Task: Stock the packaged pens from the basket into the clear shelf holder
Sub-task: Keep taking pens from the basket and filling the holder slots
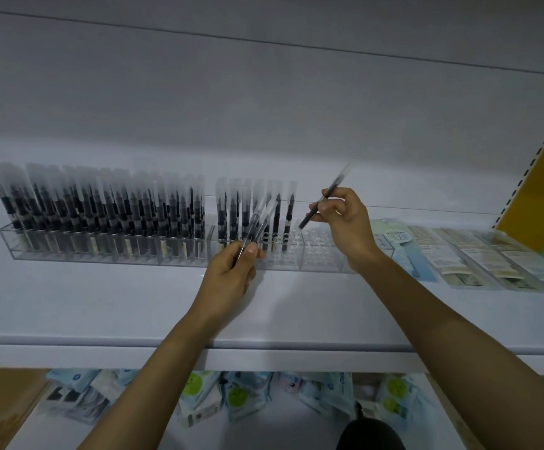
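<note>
Packaged pens (102, 209) fill most of the clear shelf holder (69, 254), its right-end holes (319, 245) unfilled, the right hand (345, 222) pinching a single pen (324, 198) and the left hand (231, 271) gripping a spare bundle (259, 220).

Right hand (345, 222) pinches single pen (324, 198) above clear holder (316, 258); left hand (235, 267) grips pen bundle (259, 222).

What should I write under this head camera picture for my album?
Right hand holds one packaged pen near the clear holder while left hand grips spare pens.
</note>
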Tool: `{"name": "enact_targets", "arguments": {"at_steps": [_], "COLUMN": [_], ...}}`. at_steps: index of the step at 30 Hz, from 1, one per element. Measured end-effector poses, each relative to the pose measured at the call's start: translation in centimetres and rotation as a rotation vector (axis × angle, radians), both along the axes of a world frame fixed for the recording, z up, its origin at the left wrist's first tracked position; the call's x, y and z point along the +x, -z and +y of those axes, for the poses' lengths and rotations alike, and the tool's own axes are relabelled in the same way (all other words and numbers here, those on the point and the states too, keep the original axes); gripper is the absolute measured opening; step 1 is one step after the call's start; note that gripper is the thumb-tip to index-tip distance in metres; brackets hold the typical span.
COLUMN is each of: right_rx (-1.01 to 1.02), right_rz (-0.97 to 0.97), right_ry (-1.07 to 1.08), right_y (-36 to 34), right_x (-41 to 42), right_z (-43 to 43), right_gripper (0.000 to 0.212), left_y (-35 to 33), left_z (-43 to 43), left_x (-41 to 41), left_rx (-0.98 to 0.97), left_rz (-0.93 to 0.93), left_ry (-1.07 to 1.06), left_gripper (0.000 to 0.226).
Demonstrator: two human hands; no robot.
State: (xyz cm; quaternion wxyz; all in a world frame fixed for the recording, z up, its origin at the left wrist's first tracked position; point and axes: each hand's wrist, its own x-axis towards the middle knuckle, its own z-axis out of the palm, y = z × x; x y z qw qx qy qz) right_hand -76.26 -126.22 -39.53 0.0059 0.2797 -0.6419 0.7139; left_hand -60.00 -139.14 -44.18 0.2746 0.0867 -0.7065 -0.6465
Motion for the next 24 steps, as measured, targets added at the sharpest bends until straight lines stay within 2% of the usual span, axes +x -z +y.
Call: {"name": "enact_targets", "arguments": {"at_steps": [5,7,11,18,24], "right_rx": [0.497,0.602,0.653,0.661,0.676], "right_rz": [0.293,0.345,0.364,0.288,0.295], "right_ry": [0.02,0.05,0.08,0.059,0.055], "right_y": [1.4,1.6,1.9,1.5,1.4], "right_x": [-0.3,-0.4,-0.7,-0.9,-0.8], "right_z": [-0.9,-1.0,-1.0,-1.1,-0.8], "right_gripper": [0.012,0.011,0.009,0.008,0.015], "left_y": [0.1,0.1,0.1,0.1,-0.4], "left_z": [0.0,0.0,0.0,0.1,0.3], "left_x": [-0.1,0.0,0.1,0.1,0.4], "left_rx": [0.007,0.01,0.016,0.011,0.027], "left_rz": [-0.006,-0.001,0.012,0.016,0.016], "left_ry": [0.007,0.01,0.015,0.011,-0.004], "left_gripper": [0.029,0.029,0.029,0.029,0.03]}}
